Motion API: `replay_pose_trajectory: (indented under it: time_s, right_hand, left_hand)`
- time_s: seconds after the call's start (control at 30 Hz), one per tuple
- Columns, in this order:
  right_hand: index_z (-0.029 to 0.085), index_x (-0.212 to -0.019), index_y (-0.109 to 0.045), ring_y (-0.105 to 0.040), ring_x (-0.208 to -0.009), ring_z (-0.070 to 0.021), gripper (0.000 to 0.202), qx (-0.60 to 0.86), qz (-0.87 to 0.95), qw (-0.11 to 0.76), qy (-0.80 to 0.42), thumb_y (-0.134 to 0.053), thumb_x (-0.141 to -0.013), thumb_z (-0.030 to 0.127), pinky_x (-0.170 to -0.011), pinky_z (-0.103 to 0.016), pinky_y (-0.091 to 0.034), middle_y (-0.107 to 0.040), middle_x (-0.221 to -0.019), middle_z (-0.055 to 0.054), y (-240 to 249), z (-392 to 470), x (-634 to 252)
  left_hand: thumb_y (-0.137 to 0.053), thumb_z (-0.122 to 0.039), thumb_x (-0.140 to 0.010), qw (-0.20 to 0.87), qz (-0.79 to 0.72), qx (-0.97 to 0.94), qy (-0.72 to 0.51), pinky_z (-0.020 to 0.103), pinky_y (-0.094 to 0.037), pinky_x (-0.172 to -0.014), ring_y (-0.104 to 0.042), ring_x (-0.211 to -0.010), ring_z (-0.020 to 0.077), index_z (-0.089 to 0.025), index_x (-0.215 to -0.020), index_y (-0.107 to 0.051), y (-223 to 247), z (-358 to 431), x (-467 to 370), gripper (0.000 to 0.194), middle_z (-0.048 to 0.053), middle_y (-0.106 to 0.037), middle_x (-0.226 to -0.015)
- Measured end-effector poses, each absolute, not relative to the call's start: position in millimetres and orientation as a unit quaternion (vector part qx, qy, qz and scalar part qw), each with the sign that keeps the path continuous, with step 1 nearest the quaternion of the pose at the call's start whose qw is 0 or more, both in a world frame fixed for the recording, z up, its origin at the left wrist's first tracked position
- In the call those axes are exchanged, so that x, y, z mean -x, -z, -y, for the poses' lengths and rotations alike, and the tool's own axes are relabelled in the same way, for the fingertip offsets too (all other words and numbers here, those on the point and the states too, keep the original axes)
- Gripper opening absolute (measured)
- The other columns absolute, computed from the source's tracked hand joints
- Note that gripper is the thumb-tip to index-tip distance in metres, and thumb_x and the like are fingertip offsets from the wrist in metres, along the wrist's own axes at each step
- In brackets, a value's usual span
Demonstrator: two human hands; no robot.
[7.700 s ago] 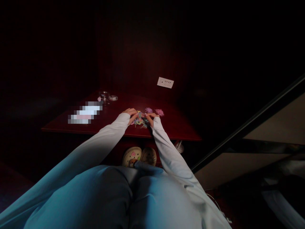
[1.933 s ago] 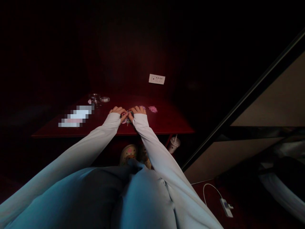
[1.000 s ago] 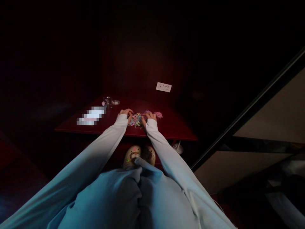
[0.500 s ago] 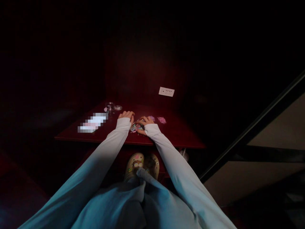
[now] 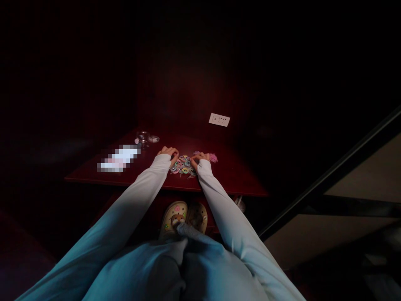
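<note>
A loose pile of small pastel rings (image 5: pixel 184 166), perhaps hair ties, lies near the front edge of the dark red table (image 5: pixel 109 179). At the pile's left edge is my left hand (image 5: pixel 170 154), its fingers curled; whether they pinch anything is too small to tell. My right hand (image 5: pixel 200 158) is at the right edge of the pile with its fingers bent together, and what they hold, if anything, cannot be made out. Just beyond my right hand lies a pink cluster (image 5: pixel 213 158), partly covered by it.
A bright blurred-out object (image 5: pixel 120 159) lies on the table's left part. Behind it stand a clear jar (image 5: pixel 143 137) and a round clear lid (image 5: pixel 153 139). A white socket plate (image 5: pixel 219 120) is on the back wall. My clogs (image 5: pixel 175 217) are below the table.
My right hand has moved right, off the pile and toward the pink cluster, uncovering more rings. Its fingers have drawn together. My left hand stays near the pile's left side.
</note>
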State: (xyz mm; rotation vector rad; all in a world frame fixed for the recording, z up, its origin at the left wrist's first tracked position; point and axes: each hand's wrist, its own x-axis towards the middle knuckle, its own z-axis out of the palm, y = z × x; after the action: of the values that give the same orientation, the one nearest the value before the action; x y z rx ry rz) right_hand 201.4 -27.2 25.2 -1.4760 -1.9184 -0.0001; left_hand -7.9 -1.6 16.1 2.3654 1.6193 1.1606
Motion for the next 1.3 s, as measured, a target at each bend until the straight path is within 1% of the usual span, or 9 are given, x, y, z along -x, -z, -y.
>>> replay_pose_trajectory:
  time_s: [0.17,0.3,0.5,0.67,0.8,0.87,0.93,1.07,1.3]
  right_hand:
    - [0.021,-0.088,-0.079,-0.055,-0.103,-0.0242,0.022,0.608,0.677,0.414,-0.028,-0.062,-0.097,0.033,-0.105,-0.039,-0.038,-0.072,-0.098,-0.006,-20,18,-210]
    - [0.023,-0.085,-0.079,-0.055,-0.103,-0.0249,0.026,0.58,0.685,0.438,-0.042,-0.064,-0.096,0.041,-0.103,-0.04,-0.04,-0.072,-0.094,-0.006,-17,16,-210]
    - [0.023,-0.087,-0.081,-0.053,-0.108,-0.0246,0.03,0.563,0.701,0.435,-0.05,-0.064,-0.096,0.047,-0.106,-0.039,-0.037,-0.071,-0.094,-0.005,-15,18,-208]
    - [0.022,-0.086,-0.081,-0.052,-0.109,-0.0251,0.038,0.589,0.695,0.409,-0.055,-0.057,-0.102,0.046,-0.102,-0.037,-0.039,-0.07,-0.096,-0.006,-18,19,-206]
    - [0.024,-0.112,-0.08,-0.052,-0.113,-0.0266,0.031,0.565,0.741,0.362,0.008,-0.057,-0.103,0.043,-0.105,-0.038,-0.039,-0.07,-0.113,-0.008,-27,35,-196]
    - [0.026,-0.129,-0.075,-0.05,-0.118,-0.028,0.036,0.518,0.792,0.322,0.042,-0.062,-0.101,0.045,-0.106,-0.039,-0.04,-0.067,-0.126,-0.009,-31,44,-187]
    - [0.029,-0.137,-0.07,-0.049,-0.121,-0.0287,0.041,0.488,0.822,0.289,0.049,-0.064,-0.1,0.045,-0.106,-0.039,-0.041,-0.064,-0.135,-0.009,-33,50,-179]
    - [0.03,-0.129,-0.075,-0.049,-0.124,-0.0287,0.035,0.503,0.818,0.278,0.017,-0.069,-0.096,0.04,-0.108,-0.041,-0.043,-0.064,-0.137,-0.007,-29,48,-175]
    - [0.027,-0.117,-0.077,-0.061,-0.117,-0.022,0.026,0.489,0.807,0.323,-0.076,-0.07,-0.092,0.032,-0.109,-0.036,-0.048,-0.07,-0.119,-0.004,-16,29,-188]
  left_hand:
    - [-0.057,-0.027,-0.095,0.035,-0.512,-0.77,-0.378,0.042,-0.045,-0.093,-0.055,-0.108,0.0291,-0.026,-0.09,-0.07,-12,-5,12,0.013,0.005,-0.074,-0.108]
    - [-0.057,-0.031,-0.098,0.045,-0.512,-0.781,-0.356,0.043,-0.045,-0.096,-0.055,-0.112,0.0298,-0.024,-0.091,-0.072,-10,-8,14,0.017,0.006,-0.073,-0.114]
    - [-0.055,-0.034,-0.099,0.047,-0.53,-0.771,-0.35,0.043,-0.044,-0.097,-0.054,-0.113,0.0297,-0.025,-0.099,-0.074,-5,-16,17,0.021,0.006,-0.073,-0.116]
    - [-0.056,-0.035,-0.099,0.053,-0.534,-0.772,-0.34,0.042,-0.045,-0.096,-0.055,-0.113,0.0296,-0.027,-0.101,-0.074,-4,-21,18,0.02,0.005,-0.074,-0.115]
    - [-0.056,-0.029,-0.098,0.025,-0.559,-0.764,-0.321,0.044,-0.043,-0.097,-0.056,-0.117,0.0316,-0.025,-0.099,-0.073,-10,-11,15,0.018,0.007,-0.073,-0.116]
    - [-0.057,-0.027,-0.096,0.002,-0.576,-0.756,-0.312,0.046,-0.042,-0.097,-0.056,-0.117,0.0335,-0.024,-0.098,-0.073,-13,-5,13,0.016,0.009,-0.073,-0.115]
    - [-0.058,-0.025,-0.094,-0.014,-0.587,-0.747,-0.31,0.047,-0.041,-0.097,-0.056,-0.117,0.0347,-0.023,-0.098,-0.072,-15,0,11,0.014,0.01,-0.073,-0.114]
    - [-0.059,-0.022,-0.092,-0.01,-0.593,-0.741,-0.315,0.046,-0.04,-0.096,-0.056,-0.116,0.0341,-0.023,-0.094,-0.071,-20,6,10,0.012,0.009,-0.074,-0.113]
    - [-0.059,-0.024,-0.094,0.021,-0.619,-0.72,-0.314,0.045,-0.039,-0.098,-0.056,-0.117,0.0328,-0.023,-0.093,-0.07,-25,10,10,0.011,0.009,-0.074,-0.114]
